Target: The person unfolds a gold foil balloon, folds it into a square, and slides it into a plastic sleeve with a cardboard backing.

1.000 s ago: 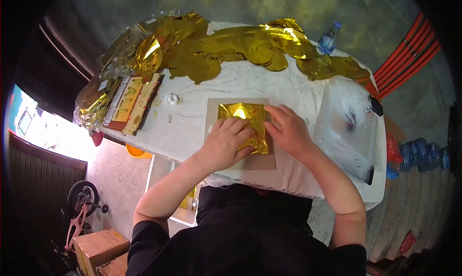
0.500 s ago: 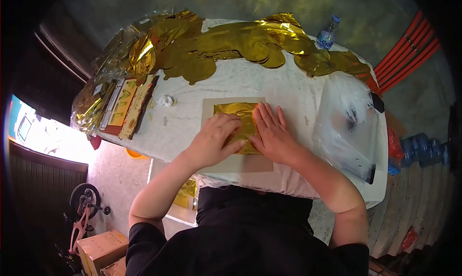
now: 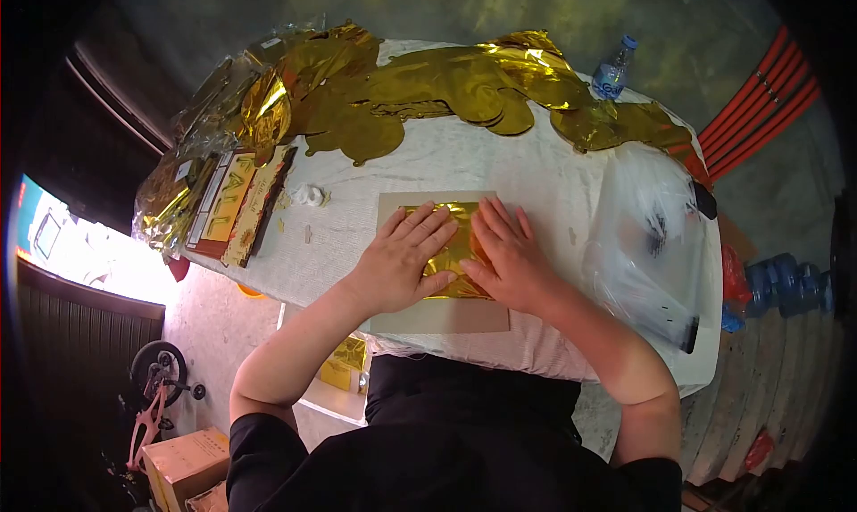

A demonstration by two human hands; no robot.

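A folded gold foil sheet (image 3: pixel 461 244) lies on a grey-beige cardboard rectangle (image 3: pixel 451 319) near the table's front edge. Over the foil's left side my left hand (image 3: pixel 406 253) rests flat, its fingers stretched out. My right hand (image 3: pixel 509 251) presses on the foil's right edge with its fingers extended. Both thumbs point inward across the foil, a short gap apart. Parts of the foil are hidden under the hands.
Flat gold foil balloons (image 3: pixel 437 83) spread along the back of the white-covered table (image 3: pixel 348 244). Printed packages (image 3: pixel 237 204) lie at left. Clear plastic bags (image 3: pixel 638 244) are at right, and a water bottle (image 3: pixel 612 70) stands at the back right. Below sits a white box (image 3: pixel 335 391) with gold packets.
My left hand has flattened, its curled fingers now stretched over the foil's left side. My right hand stays on the right edge. The view has shifted slightly.
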